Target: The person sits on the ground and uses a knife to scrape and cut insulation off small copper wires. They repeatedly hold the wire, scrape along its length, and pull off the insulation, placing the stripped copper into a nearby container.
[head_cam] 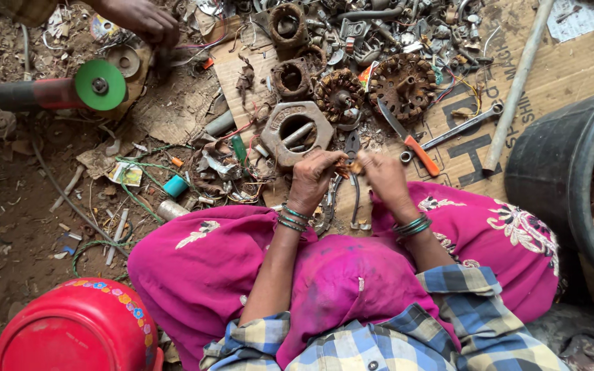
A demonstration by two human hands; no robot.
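My left hand (313, 177) and my right hand (384, 177) meet in front of my knees and pinch a small tuft of copper-coloured wire (349, 167) between their fingertips. Both wrists carry green bangles. Dark pliers (352, 180) lie on the cardboard right under the hands. A rusty hexagonal metal housing (295, 130) sits just beyond the left hand. Two round rusty motor cores with wire windings (403, 84) rest further out. An orange-handled knife (410, 140) lies beside the right hand.
Another person's hand (144, 20) reaches in at top left near an angle grinder with a green disc (97, 85). A black tub (572, 172) stands right, a red container (77, 328) bottom left. A wrench (463, 126), a pipe (517, 86) and scrap metal cover the cardboard.
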